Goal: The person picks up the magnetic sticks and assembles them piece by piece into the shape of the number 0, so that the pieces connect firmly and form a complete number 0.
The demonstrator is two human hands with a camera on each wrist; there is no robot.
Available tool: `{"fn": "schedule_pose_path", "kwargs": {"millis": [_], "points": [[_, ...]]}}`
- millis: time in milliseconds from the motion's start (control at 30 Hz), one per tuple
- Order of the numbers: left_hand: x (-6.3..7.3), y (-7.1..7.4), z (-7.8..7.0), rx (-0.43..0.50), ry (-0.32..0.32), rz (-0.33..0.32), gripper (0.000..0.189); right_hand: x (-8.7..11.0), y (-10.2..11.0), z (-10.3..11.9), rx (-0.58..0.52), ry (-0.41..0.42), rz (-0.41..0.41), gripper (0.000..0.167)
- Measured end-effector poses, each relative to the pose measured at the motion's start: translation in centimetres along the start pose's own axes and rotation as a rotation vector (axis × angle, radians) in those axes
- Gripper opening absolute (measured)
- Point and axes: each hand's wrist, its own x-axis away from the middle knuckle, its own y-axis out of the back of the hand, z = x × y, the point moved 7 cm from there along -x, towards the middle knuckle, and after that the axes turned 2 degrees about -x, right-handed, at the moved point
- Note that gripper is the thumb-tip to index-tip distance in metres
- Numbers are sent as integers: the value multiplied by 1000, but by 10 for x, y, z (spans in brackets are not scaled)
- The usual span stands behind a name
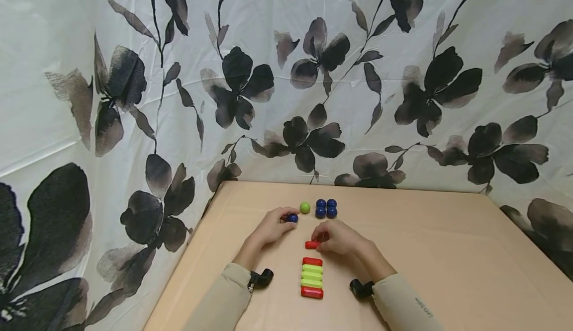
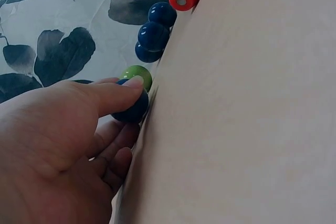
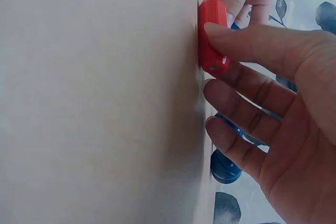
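Note:
My left hand pinches a glossy blue ball between thumb and fingers, low at the table surface. Just beyond it sits a green ball. With thumb and index finger, my right hand holds a red rod with a grey disc in its end; its other fingers are spread apart in the right wrist view. Toward me from that rod lies a column of rods laid side by side: a red rod, several yellow-green rods and another red rod.
Several blue balls stand in a tight cluster at the far side of the tan table, right of the green ball. Behind the table hangs a white curtain printed with dark flowers. Black wrist cameras stick out from both sleeves.

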Motion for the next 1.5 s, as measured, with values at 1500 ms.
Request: {"fn": "schedule_pose_path", "kwargs": {"millis": [1500], "points": [[0, -5, 0, 74, -21, 36, 41, -20, 18, -14, -98, -106, -296, 14]]}}
